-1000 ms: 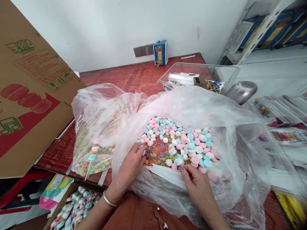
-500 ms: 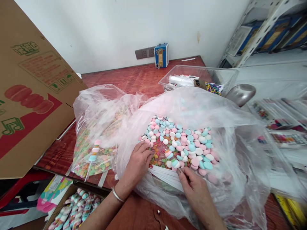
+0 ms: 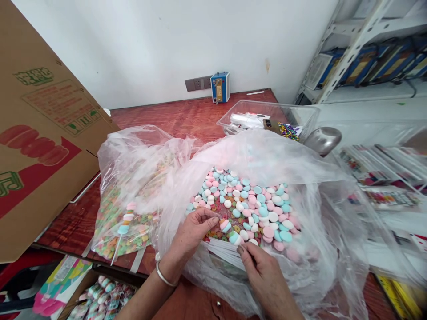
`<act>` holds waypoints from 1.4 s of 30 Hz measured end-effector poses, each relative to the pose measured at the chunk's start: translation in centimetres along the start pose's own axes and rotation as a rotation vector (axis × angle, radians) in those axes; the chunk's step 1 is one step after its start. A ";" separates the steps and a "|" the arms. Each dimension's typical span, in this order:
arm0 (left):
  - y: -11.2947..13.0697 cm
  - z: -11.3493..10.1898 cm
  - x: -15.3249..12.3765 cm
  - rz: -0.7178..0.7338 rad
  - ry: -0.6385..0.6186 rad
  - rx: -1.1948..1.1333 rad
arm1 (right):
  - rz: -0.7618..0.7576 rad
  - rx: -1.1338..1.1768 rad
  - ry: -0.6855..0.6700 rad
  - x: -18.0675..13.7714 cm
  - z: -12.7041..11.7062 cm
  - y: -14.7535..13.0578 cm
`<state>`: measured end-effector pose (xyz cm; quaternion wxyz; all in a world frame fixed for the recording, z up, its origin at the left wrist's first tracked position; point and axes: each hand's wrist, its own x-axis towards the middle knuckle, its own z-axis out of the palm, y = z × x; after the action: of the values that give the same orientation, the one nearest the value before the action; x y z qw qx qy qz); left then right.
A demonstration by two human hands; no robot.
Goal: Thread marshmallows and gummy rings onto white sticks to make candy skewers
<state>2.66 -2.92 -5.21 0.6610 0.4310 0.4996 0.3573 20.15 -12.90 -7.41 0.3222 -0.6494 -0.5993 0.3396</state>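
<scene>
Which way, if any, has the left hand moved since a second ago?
Yes. Against the candy pile, the left hand has shifted right from the pile's left edge toward the right hand, fingers now curled.

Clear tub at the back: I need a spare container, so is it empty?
No, the clear tub holds wrapped packets and coloured beads.

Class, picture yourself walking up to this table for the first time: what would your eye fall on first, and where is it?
The heap of pink, blue and white sweets in the open clear plastic bag at the middle of the red-brown table stands out first. The left hand and right hand are at its near edge, by the white sticks. A big cardboard box leans in at the left.
</scene>
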 end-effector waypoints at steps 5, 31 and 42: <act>0.0 0.3 -0.2 0.027 0.003 0.004 | -0.010 -0.080 0.000 -0.1 0.0 0.0; -2.0 8.7 -1.5 -0.044 0.042 -0.760 | -0.051 -0.276 0.128 -0.4 2.9 0.9; -0.5 0.0 4.1 0.585 0.081 0.961 | 0.084 0.005 0.157 0.9 -0.2 1.4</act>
<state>3.68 0.60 -7.14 0.2441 0.7902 0.4907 0.2741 21.19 -12.11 -8.50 0.3554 -0.6977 -0.5435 0.3025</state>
